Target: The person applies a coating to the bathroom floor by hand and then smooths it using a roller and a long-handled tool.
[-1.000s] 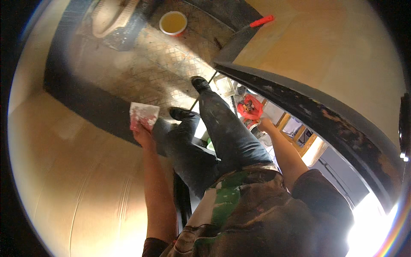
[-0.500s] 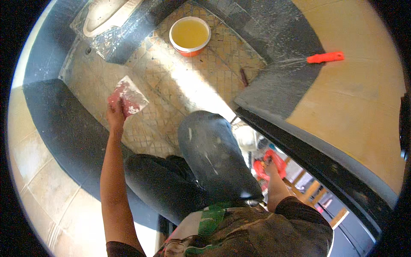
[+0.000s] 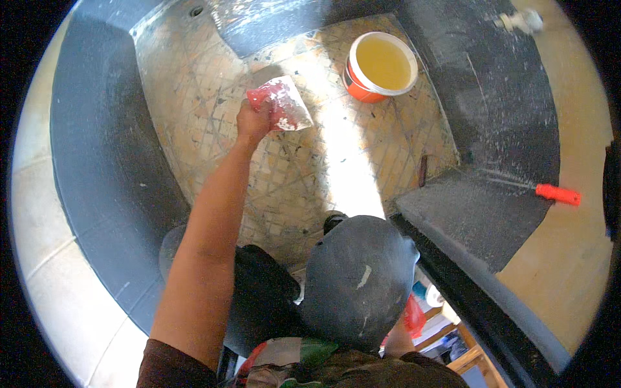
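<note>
My left hand point(image 3: 253, 121) is stretched forward over the tiled floor, its fingers closed on a flat, squarish red-and-white piece point(image 3: 282, 103). The piece is smeared with white, and its exact kind is unclear. To its right stands an orange bucket point(image 3: 365, 94) with a white rim and yellowish liquid inside. My right forearm point(image 3: 399, 341) reaches down beside my knee; the hand is hidden there. Next to it shows part of a red plastic bag point(image 3: 414, 317), and I cannot see whether the hand touches it.
Dark-coated low walls point(image 3: 107, 161) surround the tiled floor point(image 3: 213, 110). A red-handled tool point(image 3: 557, 194) with a thin shaft lies on the right ledge. Near the corner is a small dark stick point(image 3: 423, 170). A drain hole point(image 3: 196, 11) and a pale fitting point(image 3: 522, 22) are farther off.
The view has shifted. My left hand has carried the red-and-white piece forward and right, closer to the bucket. My right hand, earlier visible at the red bag, is now out of sight behind my knee.
</note>
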The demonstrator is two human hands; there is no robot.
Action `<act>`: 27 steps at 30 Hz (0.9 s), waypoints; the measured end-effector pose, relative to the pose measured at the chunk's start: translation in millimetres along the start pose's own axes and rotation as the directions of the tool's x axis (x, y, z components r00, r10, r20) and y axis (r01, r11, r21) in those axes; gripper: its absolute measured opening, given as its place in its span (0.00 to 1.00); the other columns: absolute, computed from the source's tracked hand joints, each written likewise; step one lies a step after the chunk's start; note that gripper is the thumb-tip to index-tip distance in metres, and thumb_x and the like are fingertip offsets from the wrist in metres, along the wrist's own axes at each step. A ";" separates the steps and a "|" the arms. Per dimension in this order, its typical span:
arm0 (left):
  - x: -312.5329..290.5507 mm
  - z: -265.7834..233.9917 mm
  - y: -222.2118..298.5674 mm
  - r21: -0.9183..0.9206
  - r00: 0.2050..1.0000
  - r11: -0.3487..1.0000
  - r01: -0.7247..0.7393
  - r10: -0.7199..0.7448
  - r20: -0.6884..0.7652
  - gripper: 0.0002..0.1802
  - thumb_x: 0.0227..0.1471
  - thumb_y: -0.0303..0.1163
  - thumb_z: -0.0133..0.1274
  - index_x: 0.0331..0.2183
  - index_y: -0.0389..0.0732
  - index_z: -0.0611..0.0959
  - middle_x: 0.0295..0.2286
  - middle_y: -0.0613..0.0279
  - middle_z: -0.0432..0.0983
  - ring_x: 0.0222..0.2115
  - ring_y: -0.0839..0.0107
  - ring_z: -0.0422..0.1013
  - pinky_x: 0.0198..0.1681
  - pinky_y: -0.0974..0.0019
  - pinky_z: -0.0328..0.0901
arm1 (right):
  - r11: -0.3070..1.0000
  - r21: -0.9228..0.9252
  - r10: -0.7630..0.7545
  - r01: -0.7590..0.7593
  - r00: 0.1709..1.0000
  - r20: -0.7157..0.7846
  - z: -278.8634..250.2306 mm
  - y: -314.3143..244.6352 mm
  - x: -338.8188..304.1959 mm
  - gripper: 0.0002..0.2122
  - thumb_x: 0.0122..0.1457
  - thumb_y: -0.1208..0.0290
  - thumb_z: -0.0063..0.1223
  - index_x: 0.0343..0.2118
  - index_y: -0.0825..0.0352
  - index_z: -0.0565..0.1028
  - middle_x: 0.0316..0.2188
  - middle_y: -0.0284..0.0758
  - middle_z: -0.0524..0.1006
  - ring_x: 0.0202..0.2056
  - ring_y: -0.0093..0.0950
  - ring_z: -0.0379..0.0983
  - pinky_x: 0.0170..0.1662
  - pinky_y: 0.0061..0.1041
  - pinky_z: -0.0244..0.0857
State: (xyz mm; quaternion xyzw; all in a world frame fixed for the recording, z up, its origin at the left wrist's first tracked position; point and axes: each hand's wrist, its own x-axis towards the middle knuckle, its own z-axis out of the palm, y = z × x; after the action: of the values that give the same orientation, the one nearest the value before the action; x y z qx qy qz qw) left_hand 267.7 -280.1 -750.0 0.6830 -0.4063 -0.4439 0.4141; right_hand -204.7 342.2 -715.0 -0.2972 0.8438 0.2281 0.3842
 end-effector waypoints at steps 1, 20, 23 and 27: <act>-42.6 28.3 -7.5 0.114 1.000 0.993 0.009 -0.007 -0.021 0.25 0.51 0.47 0.56 0.41 0.34 0.77 0.37 0.43 0.78 0.39 0.48 0.75 0.43 0.54 0.68 | 1.000 -0.013 0.022 -0.022 1.000 0.013 -11.1 22.1 -12.0 0.32 0.56 0.62 0.51 0.63 0.65 0.56 0.54 0.46 0.69 0.52 0.40 0.69 0.51 0.38 0.66; -126.9 58.7 -44.1 0.370 0.915 0.836 0.404 -0.365 -0.174 0.31 0.45 0.46 0.61 0.44 0.35 0.70 0.38 0.40 0.76 0.40 0.42 0.73 0.42 0.48 0.68 | 0.744 -0.204 -0.668 0.636 0.721 -0.185 -270.5 -387.8 -41.7 0.30 0.61 0.65 0.42 0.66 0.46 0.48 0.54 0.52 0.68 0.46 0.54 0.71 0.46 0.48 0.67; -126.2 61.4 -48.8 0.388 0.947 0.865 0.318 -0.272 -0.169 0.30 0.45 0.46 0.61 0.43 0.35 0.72 0.36 0.40 0.77 0.38 0.42 0.74 0.41 0.47 0.68 | 0.677 -0.345 -0.722 0.651 0.679 -0.134 -234.2 -465.9 -0.8 0.24 0.61 0.67 0.44 0.61 0.54 0.58 0.46 0.58 0.70 0.42 0.54 0.73 0.42 0.47 0.70; -118.6 59.7 -43.7 0.452 0.942 0.827 0.335 -0.296 -0.157 0.27 0.44 0.45 0.61 0.41 0.36 0.73 0.33 0.41 0.78 0.36 0.42 0.74 0.39 0.47 0.69 | 0.650 -0.336 -0.740 0.682 0.668 -0.074 -183.7 -485.3 19.6 0.21 0.59 0.71 0.46 0.56 0.66 0.66 0.37 0.55 0.74 0.34 0.50 0.76 0.37 0.44 0.73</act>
State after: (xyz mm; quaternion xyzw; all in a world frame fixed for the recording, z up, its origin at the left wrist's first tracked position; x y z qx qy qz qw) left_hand 186.9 -168.6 -774.2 0.8378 -0.3670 -0.3660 0.1719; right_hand 19.3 -125.9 -696.0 -0.6784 0.6515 0.1432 0.3081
